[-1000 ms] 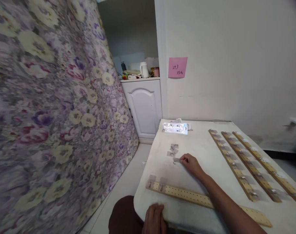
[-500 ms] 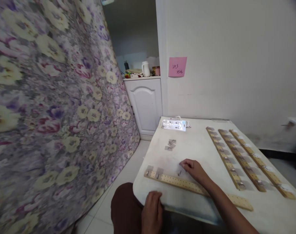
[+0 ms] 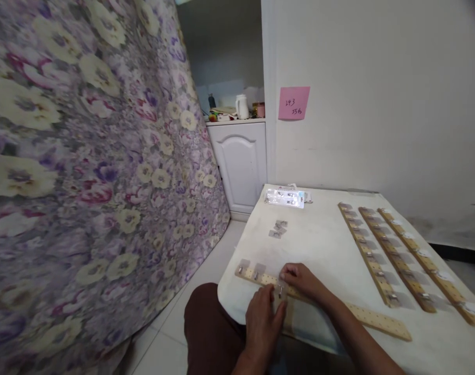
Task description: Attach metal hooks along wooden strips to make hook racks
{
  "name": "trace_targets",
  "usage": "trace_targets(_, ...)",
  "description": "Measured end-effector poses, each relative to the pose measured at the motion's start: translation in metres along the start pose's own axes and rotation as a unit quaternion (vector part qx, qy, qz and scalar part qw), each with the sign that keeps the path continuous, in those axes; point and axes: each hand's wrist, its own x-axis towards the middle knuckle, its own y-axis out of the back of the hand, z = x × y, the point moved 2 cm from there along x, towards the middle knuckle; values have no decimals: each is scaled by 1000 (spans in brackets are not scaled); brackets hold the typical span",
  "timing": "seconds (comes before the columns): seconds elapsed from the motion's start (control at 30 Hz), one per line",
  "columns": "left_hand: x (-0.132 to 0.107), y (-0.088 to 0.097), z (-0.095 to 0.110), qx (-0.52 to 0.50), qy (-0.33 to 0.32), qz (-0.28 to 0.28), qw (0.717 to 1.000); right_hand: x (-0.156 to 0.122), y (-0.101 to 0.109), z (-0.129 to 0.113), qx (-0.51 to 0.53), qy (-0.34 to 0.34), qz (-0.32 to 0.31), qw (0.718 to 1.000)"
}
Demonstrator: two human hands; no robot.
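Note:
A pale perforated wooden strip [image 3: 378, 320] lies along the table's near side. Two small clear plastic squares with metal clips, one of them a clip piece [image 3: 257, 272], sit at the strip's left end. My right hand [image 3: 300, 278] pinches another clear plastic square with a metal clip [image 3: 280, 292] by its edge, over the strip. Close in front of that clip is my left hand [image 3: 263, 317], thumb and forefinger apart on either side of it. Whether the left fingertips touch the clip is hard to see.
Several more clip squares [image 3: 277, 233] lie loose on the white table [image 3: 311, 229]. Clear packaging [image 3: 286, 198] rests at the back edge. On the right lie three wooden strips [image 3: 368, 255] bearing clips. A floral curtain [image 3: 104, 208] hangs at left.
My right hand has moved left and toward me, bringing a clip square over the strip. My left hand has risen from the table edge to meet it, its fingers spreading.

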Motion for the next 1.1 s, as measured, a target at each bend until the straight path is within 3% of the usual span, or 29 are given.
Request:
trace_targets(0.23, 0, -3, -3, -2, 23, -16, 1000, -1, -1, -3, -23, 0, -18, 1000)
trace_targets(0.5, 2, -5, -5, 11, 30, 2, 999, 8, -5, 1, -65, -2, 8, 998)
trace_targets(0.7, -2, -5, -12, -34, -2, 21, 999, 19, -11, 10, -60, -3, 23, 998)
trace_targets(1.1, -14, -9, -22, -64, -68, 2, 996, 33, -19, 18, -95, -9, 48, 994)
